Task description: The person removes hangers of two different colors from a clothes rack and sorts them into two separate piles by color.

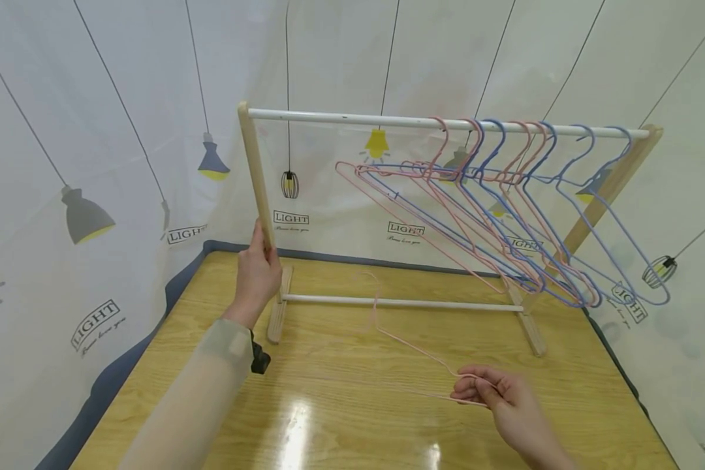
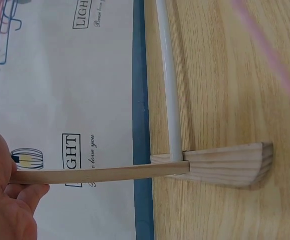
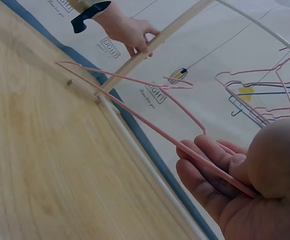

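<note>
Pink hanger (image 3: 135,114): long axis crosswise, hook (image 1: 378,288) toward rack (image 1: 323,117)

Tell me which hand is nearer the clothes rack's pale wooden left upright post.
Left. The left hand grips the post; the right hand is farther off to its right, holding a thin pink triangular hanger.

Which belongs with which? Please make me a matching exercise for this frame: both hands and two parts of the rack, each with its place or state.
1. Left hand
2. Right hand
3. Top rail
4. Lower bar

A. Holds a pink hanger
B. Runs low, near the tabletop
C. Grips a wooden upright
D. Bears pink and blue hangers

Pairs: 1-C, 2-A, 3-D, 4-B.
</note>
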A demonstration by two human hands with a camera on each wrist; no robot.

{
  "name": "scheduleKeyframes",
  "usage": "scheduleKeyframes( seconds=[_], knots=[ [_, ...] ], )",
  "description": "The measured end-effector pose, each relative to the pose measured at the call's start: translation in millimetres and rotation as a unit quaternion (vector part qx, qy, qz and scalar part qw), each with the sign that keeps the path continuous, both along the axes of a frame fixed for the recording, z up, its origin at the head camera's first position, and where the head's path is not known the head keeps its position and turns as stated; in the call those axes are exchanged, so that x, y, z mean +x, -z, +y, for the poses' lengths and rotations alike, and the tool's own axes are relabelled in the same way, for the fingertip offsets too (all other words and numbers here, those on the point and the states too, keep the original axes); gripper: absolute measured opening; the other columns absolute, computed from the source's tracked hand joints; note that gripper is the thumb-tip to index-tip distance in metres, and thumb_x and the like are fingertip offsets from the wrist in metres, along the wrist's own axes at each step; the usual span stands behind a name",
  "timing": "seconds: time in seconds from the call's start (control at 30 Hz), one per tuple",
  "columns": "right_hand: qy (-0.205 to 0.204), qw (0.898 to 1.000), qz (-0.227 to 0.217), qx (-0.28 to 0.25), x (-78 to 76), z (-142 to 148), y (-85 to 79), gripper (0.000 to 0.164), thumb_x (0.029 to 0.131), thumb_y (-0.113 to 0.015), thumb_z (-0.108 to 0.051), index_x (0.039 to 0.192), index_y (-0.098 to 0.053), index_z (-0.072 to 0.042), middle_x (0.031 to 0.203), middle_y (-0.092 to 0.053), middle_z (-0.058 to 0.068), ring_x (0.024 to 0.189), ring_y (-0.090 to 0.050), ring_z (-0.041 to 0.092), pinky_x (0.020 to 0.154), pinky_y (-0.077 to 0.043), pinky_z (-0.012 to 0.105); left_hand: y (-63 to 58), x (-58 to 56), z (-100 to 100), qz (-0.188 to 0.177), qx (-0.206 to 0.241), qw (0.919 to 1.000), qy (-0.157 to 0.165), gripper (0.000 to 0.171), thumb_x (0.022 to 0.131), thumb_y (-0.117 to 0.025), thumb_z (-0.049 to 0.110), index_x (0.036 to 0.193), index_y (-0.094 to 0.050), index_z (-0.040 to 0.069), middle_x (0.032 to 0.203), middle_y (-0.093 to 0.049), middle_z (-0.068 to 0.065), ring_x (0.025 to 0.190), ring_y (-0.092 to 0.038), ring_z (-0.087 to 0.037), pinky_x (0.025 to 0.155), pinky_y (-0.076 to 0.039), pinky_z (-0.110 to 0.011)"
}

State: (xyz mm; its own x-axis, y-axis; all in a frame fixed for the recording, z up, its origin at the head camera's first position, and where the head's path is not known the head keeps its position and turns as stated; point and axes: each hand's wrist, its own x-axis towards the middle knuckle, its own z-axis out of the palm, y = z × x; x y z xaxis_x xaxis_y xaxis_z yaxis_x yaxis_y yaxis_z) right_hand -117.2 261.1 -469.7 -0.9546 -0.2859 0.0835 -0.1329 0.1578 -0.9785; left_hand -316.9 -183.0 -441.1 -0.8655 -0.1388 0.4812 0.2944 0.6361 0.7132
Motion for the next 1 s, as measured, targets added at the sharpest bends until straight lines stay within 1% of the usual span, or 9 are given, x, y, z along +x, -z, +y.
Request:
scheduleKeyframes(
  seconds=[0.1, 0.2, 0.37, 0.47, 0.53, 0.63, 0.77, 0.9, 1.0],
  knots=[
    [-0.027, 1.0, -0.012, -0.006, 1.5, 0.5, 5.6, 0.03, 0.111, -0.038, 0.008, 0.133, -0.053, 0.024, 0.111, -0.068, 0.029, 0.1, -0.075, 0.026, 0.089, -0.059, 0.042, -0.4, 0.3, 0.7, -0.003, 0.004, 1.0, 0.002, 0.068, 0.107, -0.052, -0.001, 0.168, -0.026, 0.014, 0.121, -0.068, -0.034, 0.094, -0.073, -0.042, 0.076, -0.06, -0.053],
    [-0.043, 0.999, -0.02, -0.006, 2.6, 1.0, 10.9, 0.03, 0.111, -0.039, 0.009, 0.133, -0.052, 0.025, 0.11, -0.067, 0.032, 0.099, -0.075, 0.024, 0.089, -0.059, 0.043, -0.6, 0.4, 1.0, -0.006, 0.007, 0.9999, 0.004, 0.069, 0.107, -0.052, -0.001, 0.169, -0.025, 0.014, 0.123, -0.067, -0.034, 0.097, -0.072, -0.042, 0.078, -0.06, -0.053],
    [-0.076, 0.996, -0.043, -0.017, 1.0, 1.6, 21.1, 0.03, 0.11, -0.039, 0.01, 0.132, -0.05, 0.027, 0.109, -0.066, 0.033, 0.098, -0.074, 0.02, 0.087, -0.06, 0.041, -0.1, 1.3, 1.2, -0.01, 0.01, 0.9999, 0.003, 0.069, 0.107, -0.053, -0.001, 0.169, -0.025, 0.014, 0.123, -0.067, -0.035, 0.097, -0.073, -0.042, 0.076, -0.06, -0.052],
    [-0.103, 0.994, -0.039, -0.011, -0.6, 0.8, 28.7, 0.03, 0.109, -0.038, 0.013, 0.131, -0.049, 0.03, 0.108, -0.066, 0.034, 0.096, -0.075, 0.018, 0.083, -0.061, 0.038, 0.4, 1.5, 1.0, -0.009, 0.008, 0.9999, 0.002, 0.068, 0.108, -0.053, 0.0, 0.169, -0.025, 0.014, 0.122, -0.067, -0.035, 0.096, -0.073, -0.042, 0.075, -0.06, -0.052],
    [-0.114, 0.993, -0.036, -0.003, -1.0, -0.9, 33.9, 0.029, 0.108, -0.037, 0.015, 0.129, -0.049, 0.031, 0.108, -0.066, 0.035, 0.094, -0.075, 0.017, 0.079, -0.062, 0.037, 0.4, 1.5, 0.9, -0.008, 0.006, 1.0, 0.001, 0.069, 0.107, -0.053, 0.0, 0.169, -0.025, 0.013, 0.121, -0.067, -0.035, 0.095, -0.073, -0.042, 0.075, -0.06, -0.052],
    [-0.115, 0.993, -0.032, 0.011, -0.8, -3.6, 39.1, 0.029, 0.106, -0.037, 0.017, 0.129, -0.049, 0.031, 0.107, -0.066, 0.034, 0.092, -0.074, 0.014, 0.077, -0.062, 0.036, 0.8, 1.2, 0.6, -0.006, 0.005, 1.0, 0.002, 0.068, 0.107, -0.053, 0.0, 0.168, -0.026, 0.014, 0.12, -0.068, -0.034, 0.094, -0.073, -0.042, 0.074, -0.06, -0.052],
    [-0.101, 0.994, -0.044, 0.023, -0.5, -5.8, 41.1, 0.029, 0.106, -0.037, 0.018, 0.129, -0.051, 0.029, 0.107, -0.067, 0.034, 0.094, -0.074, 0.014, 0.08, -0.061, 0.035, 0.9, 0.6, 0.3, -0.004, 0.008, 1.0, 0.003, 0.068, 0.107, -0.052, -0.001, 0.168, -0.026, 0.015, 0.12, -0.068, -0.034, 0.094, -0.073, -0.042, 0.074, -0.06, -0.052],
    [-0.095, 0.993, -0.066, 0.031, -1.4, -5.9, 40.5, 0.03, 0.107, -0.04, 0.015, 0.131, -0.052, 0.028, 0.109, -0.067, 0.032, 0.096, -0.075, 0.017, 0.084, -0.061, 0.036, 0.5, 0.6, 0.5, -0.003, 0.01, 0.9999, 0.001, 0.07, 0.107, -0.053, -0.001, 0.169, -0.025, 0.015, 0.121, -0.067, -0.035, 0.094, -0.073, -0.042, 0.075, -0.06, -0.052],
    [-0.091, 0.992, -0.078, 0.031, -2.0, -5.9, 40.3, 0.03, 0.108, -0.042, 0.011, 0.131, -0.052, 0.028, 0.112, -0.067, 0.032, 0.099, -0.075, 0.022, 0.086, -0.06, 0.036, 0.1, 0.5, 1.0, -0.003, 0.01, 0.9999, 0.0, 0.07, 0.107, -0.053, -0.001, 0.169, -0.025, 0.016, 0.121, -0.068, -0.034, 0.094, -0.073, -0.041, 0.074, -0.06, -0.052]
  ],
)
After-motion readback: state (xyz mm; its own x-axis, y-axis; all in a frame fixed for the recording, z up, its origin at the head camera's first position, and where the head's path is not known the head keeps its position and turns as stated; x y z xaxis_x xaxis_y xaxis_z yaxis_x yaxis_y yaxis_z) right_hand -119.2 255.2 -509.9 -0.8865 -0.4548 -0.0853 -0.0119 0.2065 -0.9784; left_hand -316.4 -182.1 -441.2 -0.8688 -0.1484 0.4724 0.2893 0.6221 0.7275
